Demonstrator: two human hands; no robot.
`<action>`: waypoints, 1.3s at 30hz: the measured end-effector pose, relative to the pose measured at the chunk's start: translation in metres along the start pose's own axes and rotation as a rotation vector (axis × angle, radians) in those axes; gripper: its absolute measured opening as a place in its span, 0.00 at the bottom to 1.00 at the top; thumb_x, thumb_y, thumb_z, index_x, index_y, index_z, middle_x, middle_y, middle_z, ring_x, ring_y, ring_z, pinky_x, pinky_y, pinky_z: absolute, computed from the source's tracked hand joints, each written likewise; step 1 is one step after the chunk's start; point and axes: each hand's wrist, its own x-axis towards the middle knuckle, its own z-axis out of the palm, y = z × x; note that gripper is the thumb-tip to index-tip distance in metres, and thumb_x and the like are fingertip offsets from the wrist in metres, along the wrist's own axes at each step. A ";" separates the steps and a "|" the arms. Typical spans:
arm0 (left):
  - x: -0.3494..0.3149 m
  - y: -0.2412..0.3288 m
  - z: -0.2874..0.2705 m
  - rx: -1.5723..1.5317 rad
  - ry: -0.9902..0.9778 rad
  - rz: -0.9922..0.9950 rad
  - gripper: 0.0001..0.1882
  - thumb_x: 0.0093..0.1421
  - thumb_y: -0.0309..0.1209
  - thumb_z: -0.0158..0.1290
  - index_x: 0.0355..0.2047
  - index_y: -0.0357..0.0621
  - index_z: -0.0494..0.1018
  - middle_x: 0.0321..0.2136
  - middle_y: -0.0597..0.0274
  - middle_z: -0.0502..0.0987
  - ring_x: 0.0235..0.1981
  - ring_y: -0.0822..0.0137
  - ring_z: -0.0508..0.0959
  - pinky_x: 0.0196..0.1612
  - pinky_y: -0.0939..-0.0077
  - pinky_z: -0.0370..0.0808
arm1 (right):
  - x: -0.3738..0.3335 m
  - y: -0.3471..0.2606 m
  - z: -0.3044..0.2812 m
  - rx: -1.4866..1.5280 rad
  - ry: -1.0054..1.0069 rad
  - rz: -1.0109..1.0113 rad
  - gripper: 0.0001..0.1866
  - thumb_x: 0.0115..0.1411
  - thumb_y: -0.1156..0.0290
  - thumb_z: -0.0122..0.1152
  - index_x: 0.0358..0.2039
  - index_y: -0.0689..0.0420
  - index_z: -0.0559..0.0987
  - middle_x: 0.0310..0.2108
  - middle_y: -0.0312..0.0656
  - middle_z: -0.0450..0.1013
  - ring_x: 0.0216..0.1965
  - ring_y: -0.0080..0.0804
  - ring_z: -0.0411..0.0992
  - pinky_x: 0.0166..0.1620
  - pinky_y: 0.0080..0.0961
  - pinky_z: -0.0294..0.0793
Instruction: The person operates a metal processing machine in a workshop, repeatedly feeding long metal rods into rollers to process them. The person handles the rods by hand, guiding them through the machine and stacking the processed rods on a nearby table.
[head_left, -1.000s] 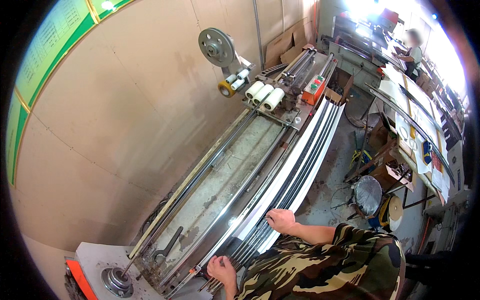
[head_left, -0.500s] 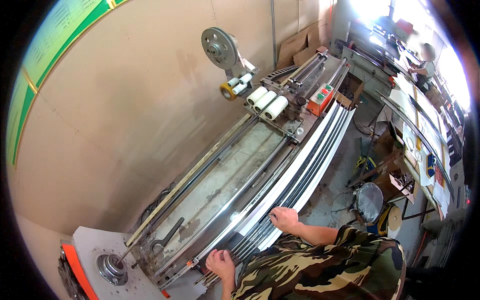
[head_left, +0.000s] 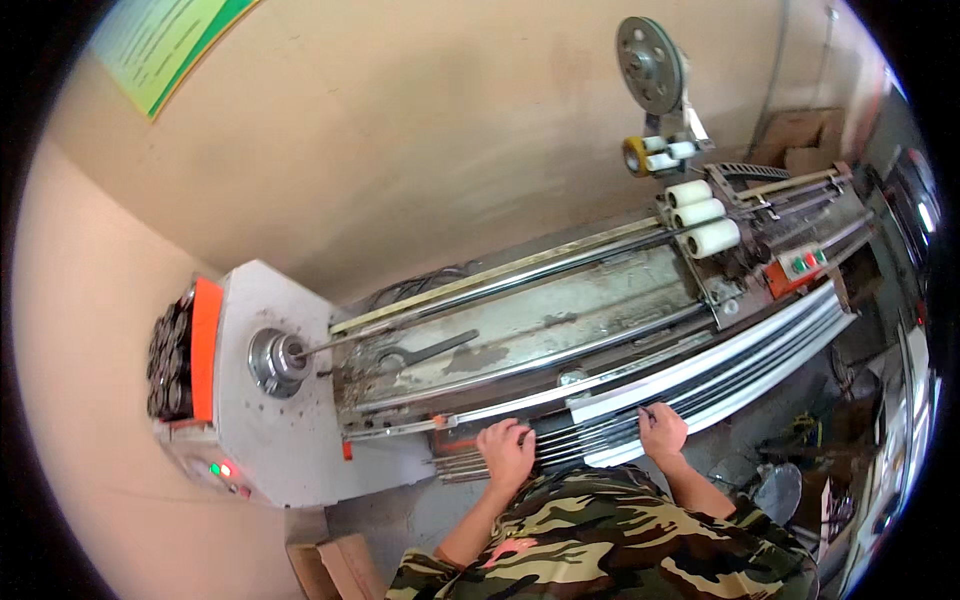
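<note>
Several long thin dark rods (head_left: 585, 440) lie side by side along the machine's front, partly over a white channel-shaped strip (head_left: 760, 350). My left hand (head_left: 508, 455) is near the rods' left ends, its fingers curled and pinched on a rod. Farther right, my right hand (head_left: 662, 432) is closed with thumb and fingertips together on a dark rod over the white strip. The palms hide part of what each hand grips. Both forearms reach up from a camouflage garment.
Behind the rods runs a long machine bed with steel rails (head_left: 540, 375) and a wrench (head_left: 430, 348). A chuck (head_left: 280, 362) is on the left housing. White rollers (head_left: 712, 237), a reel (head_left: 650, 65) and an orange button box (head_left: 797, 270) stand right. A cardboard box (head_left: 345, 568) sits lower left.
My view has swung left, bringing the chuck housing and its lit buttons further in. Both hands stay at the rods, and the co-worker at the far right has left the view.
</note>
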 end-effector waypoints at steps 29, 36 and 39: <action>0.013 0.065 -0.030 -0.029 -0.057 -0.058 0.08 0.56 0.37 0.62 0.34 0.49 0.81 0.45 0.58 0.77 0.52 0.54 0.73 0.59 0.52 0.61 | 0.027 0.008 -0.056 -0.020 0.001 0.004 0.11 0.55 0.61 0.69 0.25 0.53 0.78 0.24 0.42 0.76 0.25 0.47 0.76 0.28 0.43 0.74; 0.017 0.125 -0.015 -0.023 -0.036 -0.054 0.08 0.56 0.37 0.62 0.34 0.49 0.81 0.44 0.58 0.77 0.52 0.54 0.73 0.59 0.52 0.61 | 0.049 0.048 -0.098 0.003 0.005 0.012 0.11 0.56 0.61 0.69 0.26 0.53 0.79 0.25 0.42 0.77 0.26 0.47 0.76 0.29 0.43 0.74; 0.019 0.145 -0.007 -0.031 -0.029 -0.047 0.08 0.56 0.36 0.62 0.34 0.49 0.81 0.44 0.58 0.77 0.52 0.53 0.73 0.59 0.52 0.61 | 0.060 0.063 -0.113 -0.018 -0.023 0.040 0.11 0.56 0.60 0.68 0.26 0.53 0.79 0.25 0.42 0.77 0.27 0.47 0.77 0.30 0.43 0.75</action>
